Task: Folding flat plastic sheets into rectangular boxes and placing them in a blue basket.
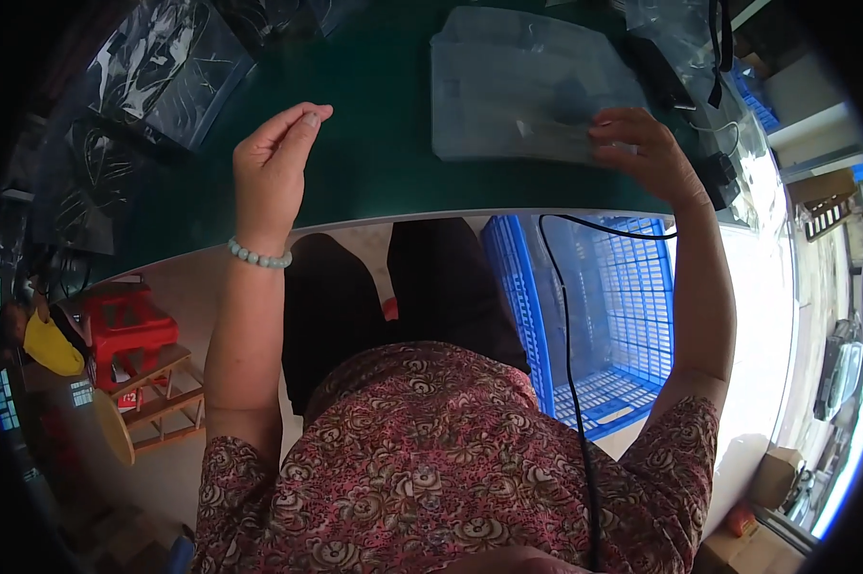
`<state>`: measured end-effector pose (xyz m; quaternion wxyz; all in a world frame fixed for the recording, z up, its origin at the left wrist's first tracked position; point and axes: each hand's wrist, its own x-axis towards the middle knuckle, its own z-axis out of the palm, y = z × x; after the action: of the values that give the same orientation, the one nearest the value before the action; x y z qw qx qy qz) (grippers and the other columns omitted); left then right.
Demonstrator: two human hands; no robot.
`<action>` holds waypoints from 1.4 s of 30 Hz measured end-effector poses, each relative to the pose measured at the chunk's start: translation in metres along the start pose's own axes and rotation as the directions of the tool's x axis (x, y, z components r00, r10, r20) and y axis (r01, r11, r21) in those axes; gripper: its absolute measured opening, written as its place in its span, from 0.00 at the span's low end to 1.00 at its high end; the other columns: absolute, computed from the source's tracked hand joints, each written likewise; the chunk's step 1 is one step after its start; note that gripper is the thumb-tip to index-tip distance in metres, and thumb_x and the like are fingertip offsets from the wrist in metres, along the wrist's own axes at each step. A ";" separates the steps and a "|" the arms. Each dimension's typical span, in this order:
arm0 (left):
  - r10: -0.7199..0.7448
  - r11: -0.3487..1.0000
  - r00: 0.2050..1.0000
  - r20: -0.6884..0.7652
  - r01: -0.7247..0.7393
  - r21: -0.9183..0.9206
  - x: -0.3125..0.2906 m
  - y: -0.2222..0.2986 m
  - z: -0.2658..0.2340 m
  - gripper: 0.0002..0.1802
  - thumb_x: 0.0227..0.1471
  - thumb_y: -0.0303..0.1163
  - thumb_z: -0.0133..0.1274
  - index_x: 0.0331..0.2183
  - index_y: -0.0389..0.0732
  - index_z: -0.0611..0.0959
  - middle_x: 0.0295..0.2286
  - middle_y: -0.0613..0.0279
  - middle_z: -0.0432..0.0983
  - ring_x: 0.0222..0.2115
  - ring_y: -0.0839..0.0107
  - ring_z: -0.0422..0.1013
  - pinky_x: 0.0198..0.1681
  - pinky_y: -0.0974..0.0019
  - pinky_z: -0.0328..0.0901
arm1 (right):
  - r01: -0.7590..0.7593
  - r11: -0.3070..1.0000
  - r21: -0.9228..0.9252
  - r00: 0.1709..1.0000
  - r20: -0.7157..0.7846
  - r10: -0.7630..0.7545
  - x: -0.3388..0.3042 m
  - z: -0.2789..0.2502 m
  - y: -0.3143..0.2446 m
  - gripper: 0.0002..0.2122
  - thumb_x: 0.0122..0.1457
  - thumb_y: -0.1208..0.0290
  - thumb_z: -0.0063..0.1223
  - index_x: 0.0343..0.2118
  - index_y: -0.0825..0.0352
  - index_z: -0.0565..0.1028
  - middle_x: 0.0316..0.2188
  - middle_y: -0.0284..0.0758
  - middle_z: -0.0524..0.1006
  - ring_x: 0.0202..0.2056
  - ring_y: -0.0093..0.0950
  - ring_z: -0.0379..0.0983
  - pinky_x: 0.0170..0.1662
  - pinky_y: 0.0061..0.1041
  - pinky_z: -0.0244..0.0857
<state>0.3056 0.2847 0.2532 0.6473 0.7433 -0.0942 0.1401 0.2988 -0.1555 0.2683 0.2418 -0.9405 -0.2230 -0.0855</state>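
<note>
My left hand is raised over the green table, a beaded bracelet on its wrist. Its thumb presses against the forefinger in a pinch; whatever may be between them does not show. To the right lies a flat stack of clear, milky plastic bags. My right hand is at the lower right corner of the stack, with its fingers bent and a gap between them. Whether its fingertips touch the plastic I cannot tell.
Clear plastic packs cover the table's far left. A black device and cables edge the right side. Below the table stands a blue plastic crate, a black cord hanging before it. Red and wooden stools stand at left.
</note>
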 end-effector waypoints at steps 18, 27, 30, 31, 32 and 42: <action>-0.350 0.716 0.918 0.184 0.137 0.684 0.041 0.024 -0.047 0.33 0.53 0.64 0.54 0.34 0.41 0.88 0.22 0.63 0.76 0.26 0.75 0.71 0.31 0.68 0.65 | 0.374 0.875 -0.307 0.881 -0.179 -0.439 -0.011 0.082 -0.138 0.12 0.48 0.69 0.68 0.35 0.65 0.79 0.35 0.35 0.80 0.38 0.34 0.77 0.40 0.31 0.74; -0.106 0.399 0.971 0.212 -0.154 0.904 0.084 -0.035 -0.054 0.18 0.59 0.43 0.47 0.36 0.47 0.88 0.36 0.54 0.83 0.38 0.52 0.78 0.43 0.53 0.72 | 0.371 0.901 -0.227 0.891 -0.185 -0.414 -0.006 0.094 -0.150 0.12 0.48 0.69 0.69 0.35 0.66 0.80 0.37 0.36 0.80 0.40 0.35 0.77 0.44 0.34 0.73; -0.227 0.238 0.923 0.309 -0.255 0.937 0.096 -0.028 -0.034 0.18 0.60 0.41 0.46 0.36 0.41 0.87 0.32 0.49 0.82 0.39 0.47 0.76 0.46 0.52 0.70 | 0.350 0.909 -0.226 0.901 -0.185 -0.393 -0.007 0.098 -0.148 0.11 0.48 0.70 0.69 0.34 0.66 0.81 0.37 0.36 0.80 0.39 0.35 0.77 0.44 0.33 0.73; -0.228 0.238 0.922 0.312 -0.258 0.936 0.100 -0.021 -0.028 0.18 0.60 0.41 0.46 0.36 0.41 0.87 0.32 0.49 0.82 0.39 0.47 0.76 0.46 0.52 0.70 | 0.336 0.917 -0.216 0.906 -0.191 -0.378 -0.008 0.100 -0.145 0.11 0.48 0.69 0.69 0.35 0.66 0.81 0.37 0.36 0.80 0.40 0.35 0.77 0.44 0.33 0.73; -0.334 0.230 0.896 0.292 -0.224 0.947 0.103 -0.012 -0.025 0.19 0.58 0.41 0.48 0.33 0.38 0.87 0.34 0.46 0.82 0.38 0.46 0.77 0.44 0.53 0.71 | 0.325 0.924 -0.203 0.911 -0.194 -0.364 -0.009 0.101 -0.144 0.12 0.48 0.69 0.69 0.35 0.66 0.81 0.37 0.35 0.80 0.40 0.35 0.77 0.44 0.33 0.73; -0.567 0.793 0.616 0.548 0.229 0.564 0.115 0.000 -0.050 0.17 0.52 0.42 0.59 0.29 0.36 0.82 0.28 0.49 0.81 0.27 0.62 0.78 0.31 0.61 0.72 | 0.255 0.956 -0.145 0.944 -0.178 -0.279 -0.014 0.098 -0.152 0.14 0.48 0.67 0.69 0.36 0.66 0.81 0.40 0.36 0.79 0.43 0.36 0.75 0.47 0.33 0.71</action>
<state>0.4099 0.3387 0.2976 0.3921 0.8667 -0.1225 -0.2829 0.2217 0.0064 0.2425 0.1921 -0.9012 -0.3180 -0.2231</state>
